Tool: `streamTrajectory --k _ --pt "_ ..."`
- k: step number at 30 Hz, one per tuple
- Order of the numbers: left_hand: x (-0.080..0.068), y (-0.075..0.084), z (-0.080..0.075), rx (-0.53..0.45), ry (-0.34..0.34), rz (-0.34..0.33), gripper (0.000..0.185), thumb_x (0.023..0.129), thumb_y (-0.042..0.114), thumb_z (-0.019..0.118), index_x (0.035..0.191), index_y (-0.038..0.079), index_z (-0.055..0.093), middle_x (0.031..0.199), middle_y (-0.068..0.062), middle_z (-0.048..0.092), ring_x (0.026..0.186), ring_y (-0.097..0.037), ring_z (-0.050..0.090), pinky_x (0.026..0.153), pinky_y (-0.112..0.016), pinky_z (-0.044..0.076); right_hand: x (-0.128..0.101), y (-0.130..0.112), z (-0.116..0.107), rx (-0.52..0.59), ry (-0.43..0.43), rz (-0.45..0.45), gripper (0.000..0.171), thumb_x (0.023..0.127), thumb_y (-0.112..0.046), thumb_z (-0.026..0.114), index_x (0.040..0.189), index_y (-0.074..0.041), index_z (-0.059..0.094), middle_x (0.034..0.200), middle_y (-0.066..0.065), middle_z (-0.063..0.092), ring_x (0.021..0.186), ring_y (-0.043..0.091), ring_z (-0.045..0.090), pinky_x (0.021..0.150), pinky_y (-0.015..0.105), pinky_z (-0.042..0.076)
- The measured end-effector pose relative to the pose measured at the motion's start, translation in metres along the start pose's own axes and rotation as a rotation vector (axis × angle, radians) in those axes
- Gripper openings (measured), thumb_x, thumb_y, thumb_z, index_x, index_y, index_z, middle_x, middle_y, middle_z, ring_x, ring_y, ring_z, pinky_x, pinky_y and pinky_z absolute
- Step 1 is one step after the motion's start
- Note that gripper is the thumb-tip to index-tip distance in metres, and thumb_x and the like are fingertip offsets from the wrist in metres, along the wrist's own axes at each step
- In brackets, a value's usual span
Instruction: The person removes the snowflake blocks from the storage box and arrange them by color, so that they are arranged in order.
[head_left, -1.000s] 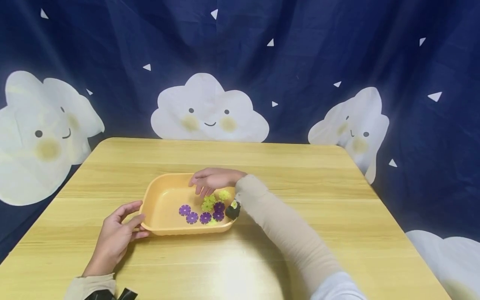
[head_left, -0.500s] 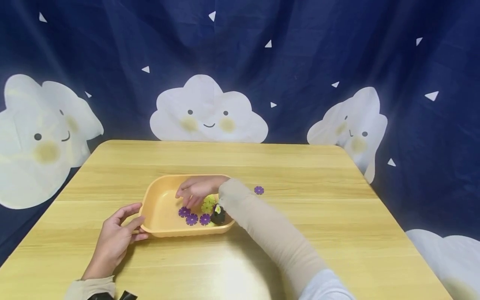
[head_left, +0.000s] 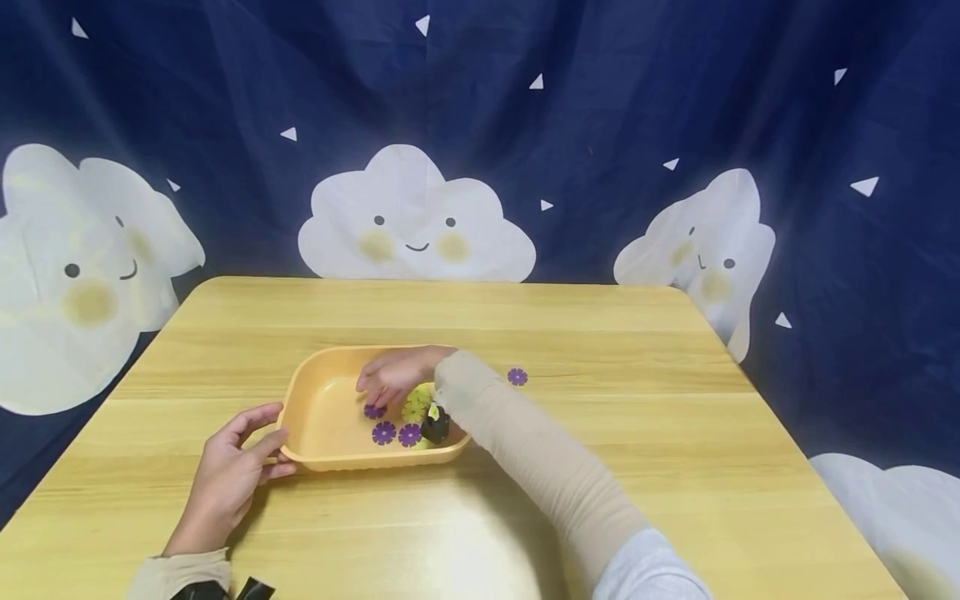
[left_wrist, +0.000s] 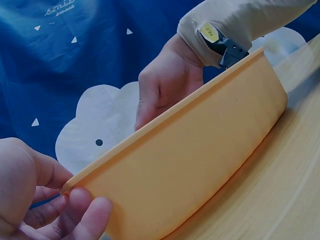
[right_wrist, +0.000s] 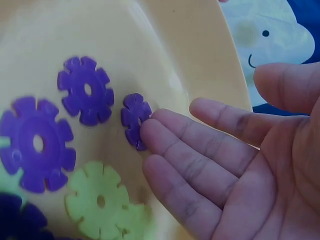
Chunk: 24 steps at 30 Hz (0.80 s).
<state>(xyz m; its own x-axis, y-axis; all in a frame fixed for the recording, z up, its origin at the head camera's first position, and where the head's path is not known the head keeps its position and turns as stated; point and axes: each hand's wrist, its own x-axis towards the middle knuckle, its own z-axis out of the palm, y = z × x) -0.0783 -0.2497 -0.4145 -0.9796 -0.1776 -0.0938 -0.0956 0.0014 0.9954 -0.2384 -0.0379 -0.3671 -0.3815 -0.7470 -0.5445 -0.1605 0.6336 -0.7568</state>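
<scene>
My left hand (head_left: 231, 467) grips the left rim of the orange plastic tray (head_left: 324, 421), thumb and fingers pinching its edge in the left wrist view. My right hand (head_left: 397, 372) reaches into the tray from the far right side. Its fingertips touch a purple flower-shaped disc (right_wrist: 135, 121), which stands tilted. All the fingers are fairly straight, with the thumb held apart. More purple flower discs (head_left: 384, 433) and yellow flower discs (head_left: 414, 406) lie in the tray's right part. The wrist strap and sleeve hide some of them.
A single purple flower disc (head_left: 517, 377) lies on the wooden table (head_left: 675, 467), right of the tray. Behind the table's far edge hangs a dark blue curtain (head_left: 600, 125) with white clouds.
My right hand has moved left and lower into the tray, and the disc at its fingertips has shifted slightly away. The purple disc on the table has come into view. My left hand stays put.
</scene>
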Motion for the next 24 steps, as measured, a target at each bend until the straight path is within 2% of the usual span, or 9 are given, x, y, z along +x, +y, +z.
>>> streamTrajectory --k 4,7,10,12,17,24 --pt "0.000 -0.001 -0.001 -0.004 0.001 -0.003 0.044 0.096 0.003 0.059 0.135 -0.006 0.040 0.126 -0.009 0.039 0.073 -0.014 0.060 0.061 -0.030 0.062 0.000 0.003 -0.004 -0.033 0.011 -0.017 0.037 0.102 -0.021 0.047 0.136 -0.005 0.048 0.126 0.012 0.059 0.112 0.023 0.060 0.093 0.029 0.053" --pt "0.001 -0.001 -0.001 -0.010 0.002 -0.002 0.044 0.096 0.003 0.059 0.135 -0.006 0.041 0.125 -0.008 0.040 0.072 -0.014 0.060 0.061 -0.030 0.062 -0.001 0.004 -0.008 -0.154 0.040 -0.071 0.033 0.098 -0.014 0.056 0.130 -0.007 0.054 0.121 0.005 0.061 0.106 0.017 0.062 0.091 0.026 0.053" --pt "0.001 -0.001 0.000 -0.018 -0.002 0.004 0.044 0.095 0.003 0.060 0.134 -0.006 0.042 0.124 -0.006 0.041 0.071 -0.014 0.060 0.061 -0.030 0.062 -0.001 0.007 -0.012 -0.292 0.079 -0.124 0.030 0.091 -0.001 0.061 0.121 -0.009 0.060 0.111 0.001 0.063 0.099 0.012 0.061 0.088 0.022 0.052" --pt "0.001 -0.001 0.000 -0.022 -0.002 0.006 0.044 0.095 0.003 0.061 0.134 -0.006 0.042 0.123 -0.005 0.042 0.071 -0.014 0.060 0.060 -0.030 0.062 -0.001 0.009 -0.013 -0.343 0.095 -0.144 0.029 0.088 0.003 0.064 0.115 -0.010 0.064 0.105 0.000 0.064 0.096 0.010 0.059 0.085 0.020 0.051" --pt "0.000 -0.001 0.000 -0.011 -0.006 0.000 0.045 0.095 0.003 0.060 0.135 -0.007 0.041 0.124 -0.006 0.041 0.070 -0.014 0.060 0.060 -0.030 0.062 0.002 0.014 -0.013 -0.381 0.106 -0.164 0.030 0.083 0.003 0.072 0.108 -0.014 0.068 0.100 0.000 0.065 0.092 0.011 0.061 0.080 0.018 0.052" --pt "0.000 0.000 0.000 -0.008 -0.009 -0.010 0.045 0.096 0.004 0.061 0.135 -0.006 0.041 0.123 -0.005 0.042 0.070 -0.013 0.059 0.060 -0.031 0.062 0.008 0.016 -0.008 -0.440 0.126 -0.128 0.034 0.080 -0.002 0.077 0.110 -0.016 0.068 0.098 -0.003 0.063 0.092 0.009 0.059 0.079 0.015 0.050"
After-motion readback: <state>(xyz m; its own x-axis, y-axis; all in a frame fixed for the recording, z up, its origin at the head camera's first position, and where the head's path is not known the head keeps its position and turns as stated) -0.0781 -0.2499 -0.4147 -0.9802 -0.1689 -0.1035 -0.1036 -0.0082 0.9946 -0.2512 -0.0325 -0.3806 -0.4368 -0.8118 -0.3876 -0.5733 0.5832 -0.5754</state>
